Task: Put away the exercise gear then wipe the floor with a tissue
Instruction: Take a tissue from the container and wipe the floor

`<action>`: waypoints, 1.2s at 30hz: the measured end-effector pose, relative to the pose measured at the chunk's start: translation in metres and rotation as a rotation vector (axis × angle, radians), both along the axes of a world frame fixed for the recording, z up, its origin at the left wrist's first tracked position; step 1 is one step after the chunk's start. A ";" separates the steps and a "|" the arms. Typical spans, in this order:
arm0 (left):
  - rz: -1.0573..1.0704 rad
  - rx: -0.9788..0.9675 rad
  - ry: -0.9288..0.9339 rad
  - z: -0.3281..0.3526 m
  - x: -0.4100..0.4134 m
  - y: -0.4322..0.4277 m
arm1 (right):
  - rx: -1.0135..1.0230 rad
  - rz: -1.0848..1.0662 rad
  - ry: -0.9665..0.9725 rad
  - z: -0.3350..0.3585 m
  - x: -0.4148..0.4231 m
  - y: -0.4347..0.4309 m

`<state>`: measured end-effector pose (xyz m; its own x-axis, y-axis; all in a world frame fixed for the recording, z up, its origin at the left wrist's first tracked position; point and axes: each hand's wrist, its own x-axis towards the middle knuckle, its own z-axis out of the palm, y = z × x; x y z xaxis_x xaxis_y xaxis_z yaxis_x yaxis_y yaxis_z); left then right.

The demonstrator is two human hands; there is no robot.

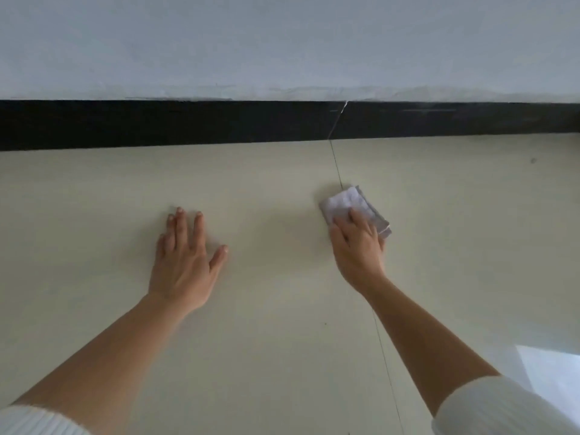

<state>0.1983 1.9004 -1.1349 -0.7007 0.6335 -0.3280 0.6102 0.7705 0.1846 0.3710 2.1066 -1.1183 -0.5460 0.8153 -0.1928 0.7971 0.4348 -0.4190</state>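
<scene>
- The right hand (357,246) lay over the near half of the folded tissue (345,202). Its grip was fingers close together, pressing the pad flat to the floor (282,356) rather than pinching it. With nothing hooked round an edge, a fast stroke could have let the hand slide off and leave the tissue behind.
- The tissue sat right on the tile seam (337,171), a little short of the black baseboard (157,124). Dragging across that groove under hard pressure could have snagged or torn the thin layers, or unfolded the loose far corner.
- A push straight ahead risked ramming the pad into the baseboard and bunching it, leaving the strip along the wall unwiped.
- The left hand (185,255) was planted flat on the floor well to the left of the tissue, its grip spread wide and holding nothing. It looked to be taking body weight. On a smooth tile that palm could have slipped, especially if the wiped patch was damp.
- A dark speck (533,160) lay far to the right, easily missed by short strokes.
- No exercise gear was in view, so whether that part was finished could not be judged.
</scene>
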 end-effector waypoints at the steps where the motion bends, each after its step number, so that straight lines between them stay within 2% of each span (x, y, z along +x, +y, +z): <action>1: -0.012 -0.002 0.010 0.000 0.002 -0.001 | 0.004 0.035 -0.043 0.000 0.005 -0.004; 4: -0.015 -0.005 0.010 -0.006 0.011 -0.006 | 0.072 0.101 -0.107 0.003 0.018 0.014; 8: -0.006 0.001 0.008 -0.011 0.010 -0.005 | 0.068 0.303 -0.295 -0.009 0.020 0.049; 13: 0.028 -0.001 -0.013 -0.012 0.013 -0.003 | 0.210 0.027 -0.311 -0.014 -0.009 0.093; 16: 0.037 -0.023 -0.034 -0.011 0.013 -0.004 | 0.194 -0.125 -0.284 -0.019 -0.039 0.102; 19: 0.039 -0.007 -0.041 -0.014 0.011 -0.005 | 0.196 -0.144 -0.251 -0.024 -0.076 0.102; 22: 0.035 0.009 -0.034 -0.017 0.007 -0.007 | 0.241 0.128 -0.136 -0.026 -0.105 0.073; 26: 0.013 -0.018 -0.021 -0.018 0.009 -0.006 | 0.244 0.785 0.054 -0.028 -0.074 0.008; 28: 0.023 -0.014 -0.019 -0.015 0.010 -0.004 | 0.279 1.020 0.077 -0.027 -0.044 0.031; 29: 0.030 -0.005 -0.019 -0.014 0.010 -0.003 | 0.324 1.018 0.067 -0.030 -0.032 0.056; 30: 0.040 -0.003 -0.029 -0.014 0.010 -0.003 | 0.378 0.928 0.030 -0.029 -0.022 0.082; 32: 0.055 -0.015 -0.041 -0.012 0.010 -0.002 | 0.419 0.518 -0.035 -0.024 -0.006 0.129; 34: 0.057 -0.013 -0.032 -0.012 0.010 -0.001 | 0.296 0.100 -0.118 -0.022 0.001 0.151; 36: 0.052 -0.015 -0.020 -0.013 0.010 -0.001 | 0.243 -0.065 -0.139 -0.023 -0.008 0.140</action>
